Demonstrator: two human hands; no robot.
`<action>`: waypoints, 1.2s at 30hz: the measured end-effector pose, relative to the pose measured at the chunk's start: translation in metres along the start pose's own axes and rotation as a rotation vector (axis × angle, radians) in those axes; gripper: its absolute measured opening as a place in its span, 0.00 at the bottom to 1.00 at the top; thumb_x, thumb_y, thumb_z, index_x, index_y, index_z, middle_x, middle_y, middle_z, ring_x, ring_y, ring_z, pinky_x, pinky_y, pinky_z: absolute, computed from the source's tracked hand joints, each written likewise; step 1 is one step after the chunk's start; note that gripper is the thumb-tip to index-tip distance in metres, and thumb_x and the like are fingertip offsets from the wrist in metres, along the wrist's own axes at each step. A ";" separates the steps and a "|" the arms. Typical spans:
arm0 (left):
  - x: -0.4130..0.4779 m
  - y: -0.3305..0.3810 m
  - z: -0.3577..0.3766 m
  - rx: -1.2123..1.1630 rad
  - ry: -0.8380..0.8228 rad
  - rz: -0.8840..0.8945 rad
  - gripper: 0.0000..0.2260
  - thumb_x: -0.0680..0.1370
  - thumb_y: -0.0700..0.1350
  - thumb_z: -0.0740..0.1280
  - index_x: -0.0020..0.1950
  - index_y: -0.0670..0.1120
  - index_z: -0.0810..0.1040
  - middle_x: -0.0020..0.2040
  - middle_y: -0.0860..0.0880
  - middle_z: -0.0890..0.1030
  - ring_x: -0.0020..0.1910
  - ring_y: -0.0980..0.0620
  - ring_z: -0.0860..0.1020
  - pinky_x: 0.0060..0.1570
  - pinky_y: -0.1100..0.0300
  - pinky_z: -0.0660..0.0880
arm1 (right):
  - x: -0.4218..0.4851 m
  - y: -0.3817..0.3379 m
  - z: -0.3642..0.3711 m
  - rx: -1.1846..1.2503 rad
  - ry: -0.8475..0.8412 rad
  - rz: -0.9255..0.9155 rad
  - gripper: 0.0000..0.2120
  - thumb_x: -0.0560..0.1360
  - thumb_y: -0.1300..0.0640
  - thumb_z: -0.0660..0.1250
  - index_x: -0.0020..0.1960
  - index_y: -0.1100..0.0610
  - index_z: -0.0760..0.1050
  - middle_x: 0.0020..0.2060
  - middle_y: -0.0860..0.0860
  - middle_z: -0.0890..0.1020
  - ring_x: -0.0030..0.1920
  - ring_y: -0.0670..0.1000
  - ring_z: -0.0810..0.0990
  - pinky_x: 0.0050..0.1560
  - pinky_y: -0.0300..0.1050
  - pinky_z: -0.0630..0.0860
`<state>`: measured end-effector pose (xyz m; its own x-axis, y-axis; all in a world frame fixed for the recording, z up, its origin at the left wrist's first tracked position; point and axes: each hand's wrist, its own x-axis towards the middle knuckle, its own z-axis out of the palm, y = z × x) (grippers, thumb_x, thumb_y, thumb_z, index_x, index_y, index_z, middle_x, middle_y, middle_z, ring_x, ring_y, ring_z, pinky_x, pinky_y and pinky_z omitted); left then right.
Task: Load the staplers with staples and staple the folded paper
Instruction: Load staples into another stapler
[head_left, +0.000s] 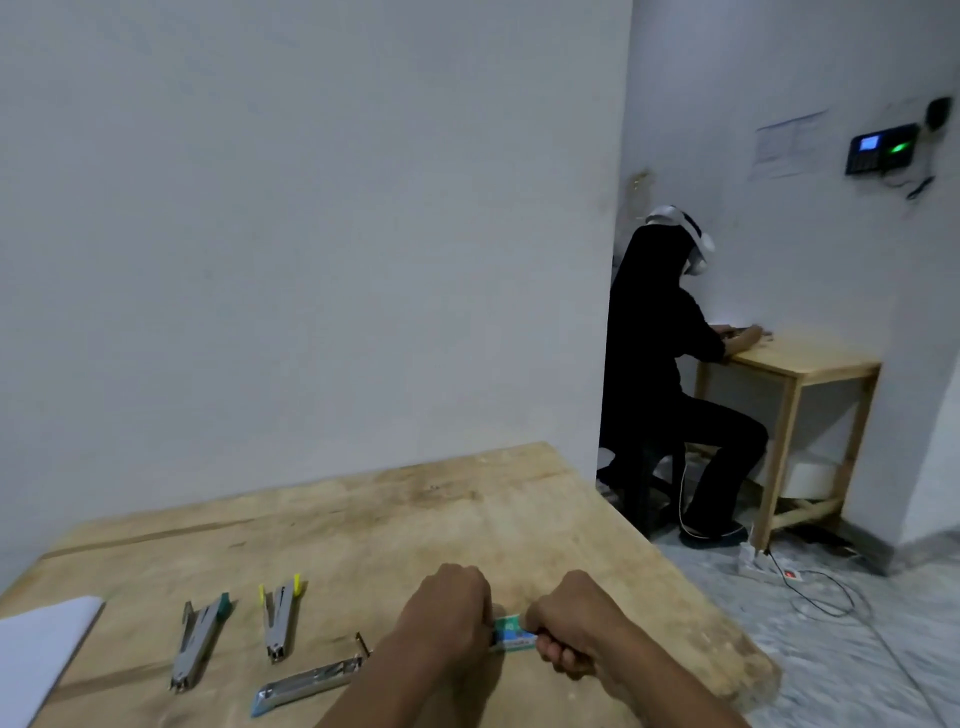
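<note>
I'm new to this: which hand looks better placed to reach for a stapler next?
Probably the left hand: all three staplers lie on its side, while the right hand is farther; both grip the staple box.

Small green-and-white staple box (511, 631) over wooden counter (415, 519), both hands on it. Left hand (447, 613) grips the box's left end, right hand (571, 623) curls round its right end. Left of the box and nearer the camera: blue-ended stapler (306, 686) lying flat. Further left of the box: yellow-tipped stapler (279, 623), then teal-tipped stapler (197, 644), both splayed open. Far left of the box: white paper (41, 660). Well beyond the box to the right: person in black (660, 364) seated at small table (810, 364).
</note>
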<state>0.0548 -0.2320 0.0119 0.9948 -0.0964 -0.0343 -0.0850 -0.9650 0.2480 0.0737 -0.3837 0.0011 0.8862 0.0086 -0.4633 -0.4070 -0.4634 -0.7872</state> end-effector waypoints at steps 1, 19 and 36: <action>0.001 -0.001 0.000 -0.004 0.000 -0.008 0.09 0.72 0.46 0.68 0.48 0.44 0.84 0.50 0.44 0.83 0.48 0.45 0.81 0.46 0.55 0.77 | 0.001 -0.001 0.001 0.000 -0.008 0.010 0.09 0.71 0.64 0.67 0.42 0.70 0.80 0.22 0.56 0.74 0.18 0.50 0.65 0.23 0.37 0.59; -0.011 -0.008 -0.020 -0.432 0.211 -0.165 0.08 0.74 0.39 0.64 0.43 0.45 0.84 0.38 0.44 0.85 0.37 0.51 0.84 0.38 0.62 0.78 | -0.007 0.000 -0.001 0.017 0.035 -0.089 0.08 0.72 0.64 0.68 0.38 0.70 0.78 0.22 0.57 0.73 0.16 0.49 0.64 0.22 0.37 0.60; -0.016 0.003 -0.006 -0.031 0.000 -0.274 0.14 0.74 0.51 0.70 0.50 0.44 0.72 0.54 0.44 0.80 0.49 0.46 0.78 0.40 0.57 0.71 | -0.012 0.005 -0.001 -0.227 0.095 -0.307 0.12 0.72 0.58 0.73 0.53 0.56 0.75 0.40 0.57 0.82 0.21 0.49 0.73 0.23 0.41 0.73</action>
<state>0.0388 -0.2322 0.0193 0.9803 0.1673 -0.1046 0.1893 -0.9471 0.2591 0.0610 -0.3868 0.0031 0.9799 0.1003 -0.1724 -0.0700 -0.6363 -0.7682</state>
